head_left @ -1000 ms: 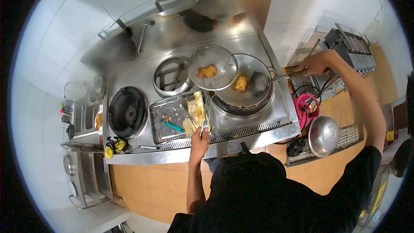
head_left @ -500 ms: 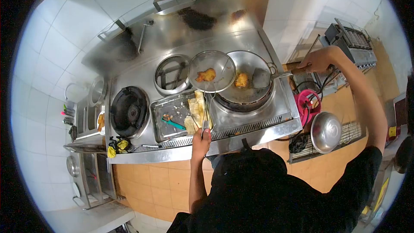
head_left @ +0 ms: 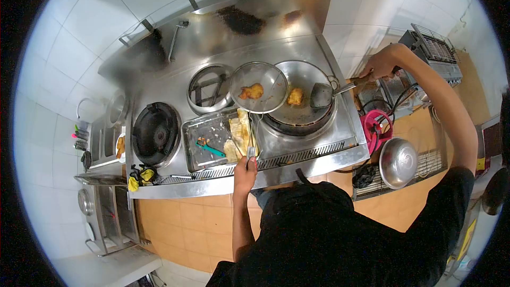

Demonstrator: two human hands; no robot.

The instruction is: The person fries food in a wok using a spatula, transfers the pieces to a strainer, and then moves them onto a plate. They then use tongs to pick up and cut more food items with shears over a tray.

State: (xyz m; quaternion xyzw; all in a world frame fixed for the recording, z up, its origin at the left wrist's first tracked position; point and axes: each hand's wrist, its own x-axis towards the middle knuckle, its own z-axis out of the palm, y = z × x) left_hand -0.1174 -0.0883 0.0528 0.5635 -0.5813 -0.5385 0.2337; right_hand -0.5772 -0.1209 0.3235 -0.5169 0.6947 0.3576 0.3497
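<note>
My left hand (head_left: 245, 173) is closed around the handle of a round wire strainer (head_left: 270, 86), held over the left rim of the wok (head_left: 313, 70). A golden fried piece (head_left: 251, 91) lies in the strainer's mesh. My right hand (head_left: 380, 65) grips the handle of a wok spatula (head_left: 321, 95), whose dark blade rests inside the wok on the right. Beside that blade, a second fried piece (head_left: 295, 96) sits in the wok. Below the strainer is a metal tray (head_left: 204, 127) with pale yellow folded sheets (head_left: 240, 133) and a green-handled tool (head_left: 211, 149).
Left of the tray is a black burner (head_left: 155, 134); behind it stands a metal ring (head_left: 195, 103). A yellow-and-black cloth (head_left: 141, 176) lies at the stove's front left corner. To the right are a pink basin (head_left: 376, 127), a metal bowl (head_left: 398, 163) and hoses.
My right hand has shifted up and left, and the spatula handle slants more steeply. The strainer and both fried pieces keep nearly the same places; the whole view has shifted slightly.
</note>
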